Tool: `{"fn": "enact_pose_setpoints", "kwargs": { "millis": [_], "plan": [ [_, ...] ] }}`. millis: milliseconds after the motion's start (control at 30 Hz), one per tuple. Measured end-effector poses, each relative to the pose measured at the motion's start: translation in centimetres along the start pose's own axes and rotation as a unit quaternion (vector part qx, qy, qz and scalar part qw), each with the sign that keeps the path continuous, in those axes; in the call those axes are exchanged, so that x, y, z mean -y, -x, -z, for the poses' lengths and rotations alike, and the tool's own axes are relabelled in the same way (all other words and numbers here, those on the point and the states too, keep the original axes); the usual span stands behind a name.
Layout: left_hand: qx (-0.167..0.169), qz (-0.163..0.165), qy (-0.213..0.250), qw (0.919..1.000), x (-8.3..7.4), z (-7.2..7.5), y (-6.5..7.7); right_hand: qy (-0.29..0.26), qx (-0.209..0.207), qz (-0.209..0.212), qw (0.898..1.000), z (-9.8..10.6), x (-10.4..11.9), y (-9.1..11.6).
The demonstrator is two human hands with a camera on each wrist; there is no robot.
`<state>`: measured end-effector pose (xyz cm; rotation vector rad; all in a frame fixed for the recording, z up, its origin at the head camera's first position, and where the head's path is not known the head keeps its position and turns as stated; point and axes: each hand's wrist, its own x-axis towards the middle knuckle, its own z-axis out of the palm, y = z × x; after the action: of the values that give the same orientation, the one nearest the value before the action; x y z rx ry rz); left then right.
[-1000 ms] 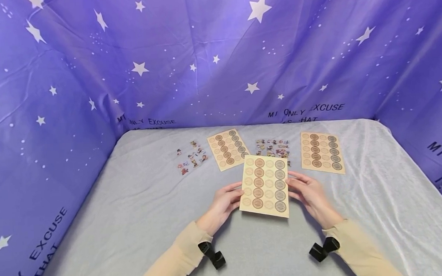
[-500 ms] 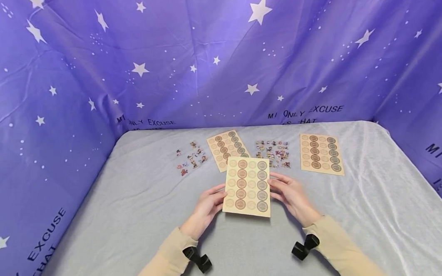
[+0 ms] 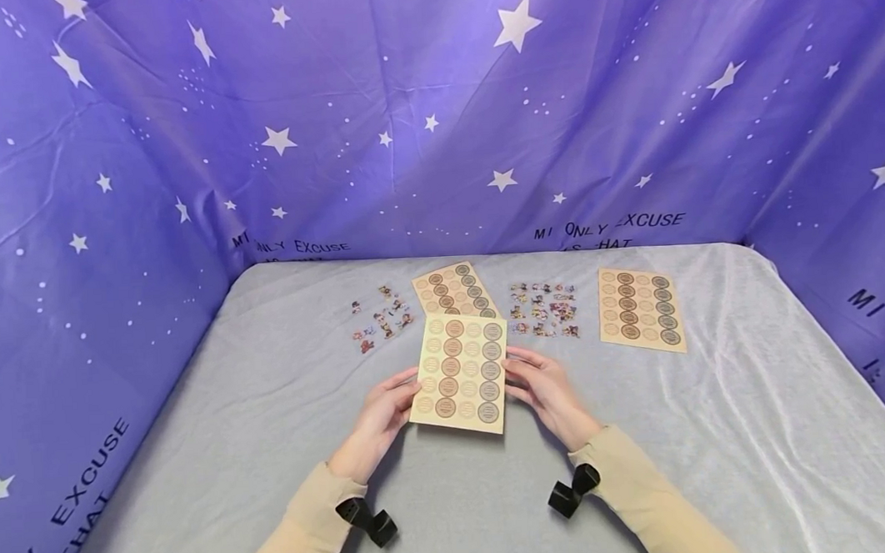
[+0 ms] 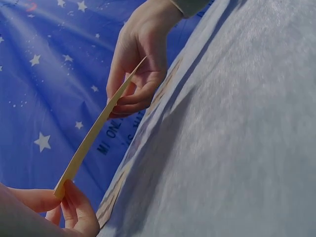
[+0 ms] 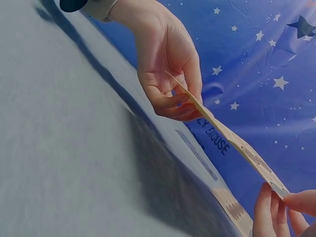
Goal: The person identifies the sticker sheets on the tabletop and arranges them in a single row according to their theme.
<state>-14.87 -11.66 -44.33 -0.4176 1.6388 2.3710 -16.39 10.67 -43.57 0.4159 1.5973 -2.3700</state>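
Note:
Both hands hold a tan sheet of round stickers [image 3: 458, 374] above the table, printed side up. My left hand [image 3: 378, 418] pinches its left edge between thumb and fingers. At the opposite edge, my right hand [image 3: 549, 392] pinches it the same way. Both wrist views show the sheet [image 4: 94, 131] nearly edge-on, slightly bowed, and raised off the cloth. In the head view it overlaps the lower part of another tan sticker sheet [image 3: 454, 286] lying behind it.
On the grey cloth-covered table [image 3: 271, 452] lie a clear sheet of small cartoon stickers [image 3: 385, 323] at left, a similar clear sheet [image 3: 542, 311] right of centre, and a tan sticker sheet [image 3: 642, 309] farther right. A purple star-patterned curtain [image 3: 407, 178] closes off the back and sides.
Both hands have carried the held sticker sheet to the left. It now covers part of the tan sheet behind, and the clear sheet right of centre has come fully into view.

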Motion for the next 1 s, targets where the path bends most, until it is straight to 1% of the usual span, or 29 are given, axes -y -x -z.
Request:
{"fn": "enact_pose_setpoints", "kwargs": {
  "millis": [167, 333, 500, 600, 733, 900, 1000],
  "plan": [
    [-0.013, -0.003, 0.004, 0.9999, -0.5, 1.3, 0.3, -0.004, 0.006, 0.001, 1.000, -1.4, -0.9, -0.4],
    [-0.026, 0.006, 0.010, 0.9996, -1.1, 2.6, 0.6, -0.007, 0.009, -0.001, 1.000, -2.7, -1.7, -0.8],
    [-0.027, 0.008, 0.000, 0.9996, -1.7, 3.8, 1.0, -0.005, 0.011, -0.005, 1.000, -4.0, -2.4, -0.9],
    [-0.034, 0.014, -0.001, 0.9993, -2.1, 4.6, 1.2, -0.005, 0.013, -0.009, 1.000, -4.9, -2.7, -0.9],
    [-0.047, 0.018, -0.001, 0.9987, -2.6, 5.5, 1.5, -0.004, 0.024, -0.010, 1.000, -6.1, -3.2, -0.9],
    [-0.044, 0.018, -0.002, 0.9989, -3.1, 6.8, 2.0, 0.001, 0.037, -0.014, 0.999, -7.4, -3.7, -0.9],
    [-0.052, 0.022, -0.002, 0.9984, -3.4, 7.6, 2.1, 0.008, 0.043, -0.016, 0.999, -8.2, -3.9, -1.0]
  ]
}}
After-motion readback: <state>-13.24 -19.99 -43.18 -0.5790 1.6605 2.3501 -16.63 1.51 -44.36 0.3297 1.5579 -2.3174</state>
